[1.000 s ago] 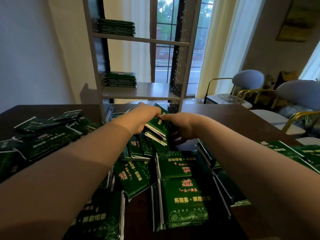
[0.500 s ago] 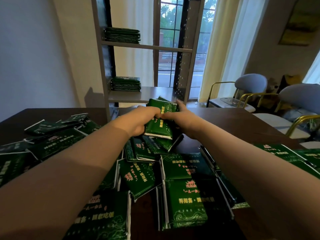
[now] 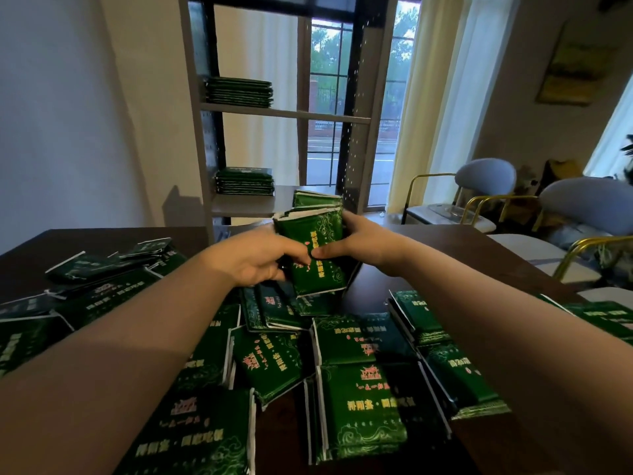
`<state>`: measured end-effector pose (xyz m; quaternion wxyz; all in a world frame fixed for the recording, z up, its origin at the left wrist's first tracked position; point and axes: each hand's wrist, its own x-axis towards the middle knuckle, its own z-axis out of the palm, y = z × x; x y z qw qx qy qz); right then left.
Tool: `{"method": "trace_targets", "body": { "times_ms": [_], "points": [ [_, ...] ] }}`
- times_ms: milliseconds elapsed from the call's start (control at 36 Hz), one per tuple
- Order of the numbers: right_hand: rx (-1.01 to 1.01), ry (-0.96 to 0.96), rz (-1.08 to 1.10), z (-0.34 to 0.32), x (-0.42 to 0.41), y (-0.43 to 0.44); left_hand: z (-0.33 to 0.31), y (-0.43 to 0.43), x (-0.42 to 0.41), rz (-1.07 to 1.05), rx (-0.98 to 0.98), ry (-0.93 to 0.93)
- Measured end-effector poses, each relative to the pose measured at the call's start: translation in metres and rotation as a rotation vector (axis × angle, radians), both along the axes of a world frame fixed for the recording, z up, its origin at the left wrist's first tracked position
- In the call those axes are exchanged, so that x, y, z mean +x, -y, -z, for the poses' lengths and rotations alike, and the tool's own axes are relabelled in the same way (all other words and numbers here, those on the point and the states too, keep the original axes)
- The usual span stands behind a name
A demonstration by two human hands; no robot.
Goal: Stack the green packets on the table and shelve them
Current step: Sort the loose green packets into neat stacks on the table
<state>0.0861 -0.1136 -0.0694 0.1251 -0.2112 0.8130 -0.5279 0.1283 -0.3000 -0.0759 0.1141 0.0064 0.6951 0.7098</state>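
Gripping one bundle of green packets [image 3: 317, 241] between both hands, you hold it clear of the counter [image 3: 428, 255], just in front of the shelf unit [image 3: 291, 113]. On your left hand [image 3: 260, 258] the fingers [image 3: 291, 257] are curled round the bundle's left edge, thumb across its printed face. Your right hand [image 3: 363, 241] clasps the right edge, its thumb meeting the left thumb on the front. The bundle holds several packets, tilted and unevenly lined up, and how many exactly cannot be told. Two neat stacks lie on the shelf unit, both toward its left end: an upper stack [image 3: 239, 92] on the higher board and a lower stack [image 3: 245, 181] on the board beneath. In front of the shelf unit, loose packets [image 3: 363, 399] are strewn over the dark counter below your arms. There are well over a dozen, overlapping too much for an exact count. To the right of the shelf unit stand two chairs [image 3: 486, 176] with grey backs and gold frames, and one picture [image 3: 572, 73] hangs on the wall above them.
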Motion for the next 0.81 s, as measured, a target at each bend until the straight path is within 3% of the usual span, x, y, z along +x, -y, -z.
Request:
{"method": "trace_targets", "body": {
  "times_ms": [111, 222, 333, 417, 528, 667, 806],
  "points": [
    [0.163, -0.031, -0.058, -0.004, 0.003, -0.011, -0.004, -0.011, 0.001, -0.026, 0.035, -0.073],
    [0.227, -0.142, 0.035, -0.004, 0.000, -0.020, -0.005, -0.029, -0.003, -0.065, 0.042, -0.138],
    [0.303, -0.231, 0.103, -0.014, 0.000, -0.037, -0.004, -0.035, -0.012, -0.068, -0.109, -0.201],
    [0.520, -0.371, 0.096, -0.024, -0.002, -0.053, -0.009, -0.036, -0.017, -0.044, -0.143, -0.271],
    [0.828, -0.466, 0.119, -0.030, -0.006, -0.069, -0.014, -0.049, -0.019, 0.044, -0.419, -0.473],
    [1.093, -0.386, 0.098, -0.014, -0.016, -0.070, 0.001, -0.080, -0.023, 0.125, -0.650, -0.634],
    [1.042, -0.385, 0.102, 0.007, -0.022, -0.070, 0.016, -0.096, -0.038, 0.188, -1.002, -0.693]
  ]
}}
